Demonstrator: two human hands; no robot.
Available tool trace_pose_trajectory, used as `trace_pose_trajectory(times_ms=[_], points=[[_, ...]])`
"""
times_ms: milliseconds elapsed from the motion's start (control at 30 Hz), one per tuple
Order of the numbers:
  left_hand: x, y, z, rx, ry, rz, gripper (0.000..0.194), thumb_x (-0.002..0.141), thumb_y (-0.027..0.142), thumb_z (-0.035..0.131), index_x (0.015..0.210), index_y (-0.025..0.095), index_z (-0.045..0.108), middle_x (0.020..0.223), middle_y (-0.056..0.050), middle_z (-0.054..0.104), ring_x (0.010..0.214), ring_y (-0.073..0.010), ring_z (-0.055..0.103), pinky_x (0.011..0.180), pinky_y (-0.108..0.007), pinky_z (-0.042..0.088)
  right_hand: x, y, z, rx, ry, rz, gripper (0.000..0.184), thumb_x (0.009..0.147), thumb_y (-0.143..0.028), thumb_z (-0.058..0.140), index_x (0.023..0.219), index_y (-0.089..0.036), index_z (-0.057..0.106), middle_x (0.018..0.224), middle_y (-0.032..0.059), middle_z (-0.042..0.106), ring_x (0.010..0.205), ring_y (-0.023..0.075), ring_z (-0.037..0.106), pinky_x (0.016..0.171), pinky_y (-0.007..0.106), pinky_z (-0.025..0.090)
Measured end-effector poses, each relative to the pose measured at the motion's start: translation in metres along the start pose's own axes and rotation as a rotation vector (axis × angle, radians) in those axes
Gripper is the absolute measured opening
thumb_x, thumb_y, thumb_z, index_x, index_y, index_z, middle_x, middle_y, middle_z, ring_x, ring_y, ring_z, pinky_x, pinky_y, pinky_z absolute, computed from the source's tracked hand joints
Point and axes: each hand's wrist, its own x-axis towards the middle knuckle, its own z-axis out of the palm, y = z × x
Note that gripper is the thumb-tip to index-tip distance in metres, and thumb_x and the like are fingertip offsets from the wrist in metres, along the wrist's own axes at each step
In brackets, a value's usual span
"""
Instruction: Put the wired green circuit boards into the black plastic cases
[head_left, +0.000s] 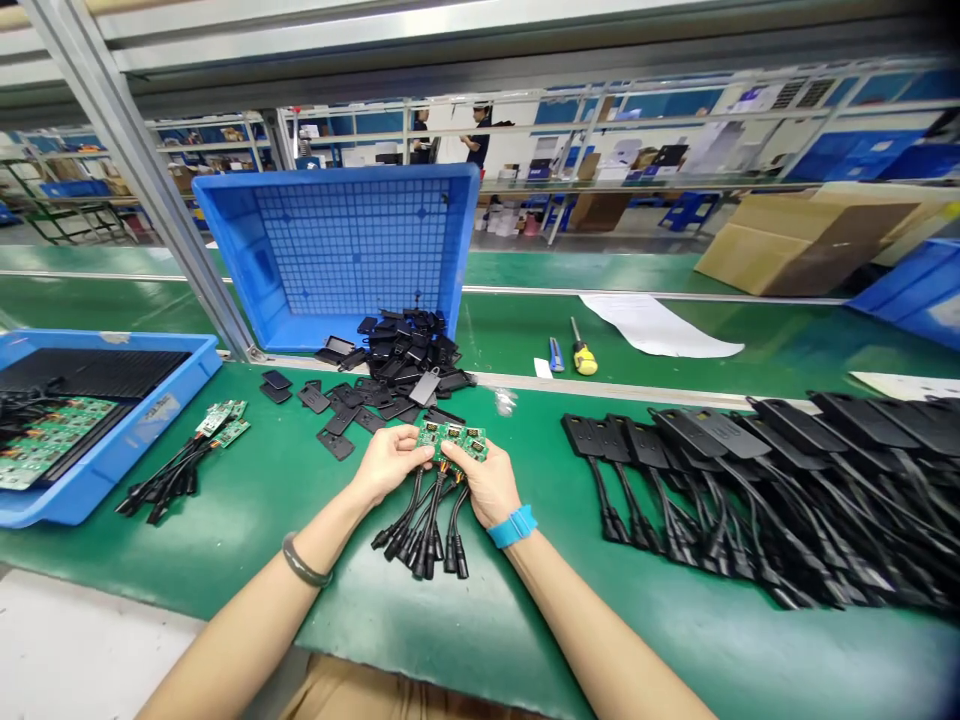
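Note:
Several green circuit boards (452,434) with black cables (427,530) are held together between my two hands, over the green bench top. My left hand (391,462) pinches the boards at their left side, thumb in front. On the right side my right hand (484,478) grips them, its thumb lying across the front. The cables hang toward me and end in black connectors. Just beyond the hands lies a heap of black plastic case halves (409,360). More boards with cables (217,425) rest on the bench to the left.
A blue crate (337,180) lies tipped behind the case heap. At left stands a blue tray (172,390) of boards. Rows of black cased units (697,440) with cables cover the right. A yellow screwdriver (584,358), blue cutter (555,354) and paper (660,325) lie beyond.

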Motion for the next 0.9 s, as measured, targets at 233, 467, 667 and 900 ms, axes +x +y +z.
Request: trace_pose_trajectory(times_ms=[233, 467, 667, 900], points=[[-0.003, -0.008, 0.017, 0.181, 0.153, 0.076, 0.014, 0.069, 0.012, 0.066, 0.083, 0.013, 0.068, 0.077, -0.006, 0.07, 0.068, -0.0186, 0.066, 0.063, -0.025, 0.052, -0.001, 0.014, -0.002, -0.032, 0.128, -0.082, 0.038, 0.055, -0.036, 0.082, 0.08, -0.01, 0.068, 0.076, 0.0076, 0.069, 0.064, 0.0177, 0.06, 0.061, 0.029, 0.048], [-0.004, -0.007, 0.038, 0.395, 0.262, 0.195, 0.009, 0.076, 0.012, 0.062, 0.08, 0.017, 0.068, 0.083, -0.004, 0.07, 0.078, -0.02, 0.066, 0.073, -0.028, 0.052, 0.002, 0.016, -0.002, -0.029, 0.247, -0.136, 0.039, 0.054, -0.037, 0.08, 0.077, -0.009, 0.067, 0.073, 0.0089, 0.069, 0.063, 0.0193, 0.06, 0.059, 0.03, 0.049], [-0.01, 0.001, 0.051, 0.518, 0.28, 0.278, 0.029, 0.077, 0.021, 0.064, 0.106, 0.021, 0.064, 0.1, -0.005, 0.066, 0.089, -0.0213, 0.063, 0.081, -0.032, 0.05, 0.001, 0.009, -0.002, 0.058, 0.267, -0.14, 0.044, 0.059, -0.04, 0.076, 0.088, -0.009, 0.066, 0.09, 0.012, 0.07, 0.076, 0.0216, 0.064, 0.069, 0.033, 0.052], [-0.023, -0.001, 0.041, 0.306, 0.172, 0.124, 0.08, 0.054, 0.015, 0.08, 0.126, 0.019, 0.046, 0.087, -0.002, 0.065, 0.077, -0.0217, 0.062, 0.078, -0.036, 0.051, -0.015, -0.014, -0.003, 0.18, -0.074, -0.044, 0.047, 0.066, -0.042, 0.075, 0.102, -0.014, 0.062, 0.103, 0.0111, 0.067, 0.087, 0.0229, 0.063, 0.077, 0.036, 0.053]])
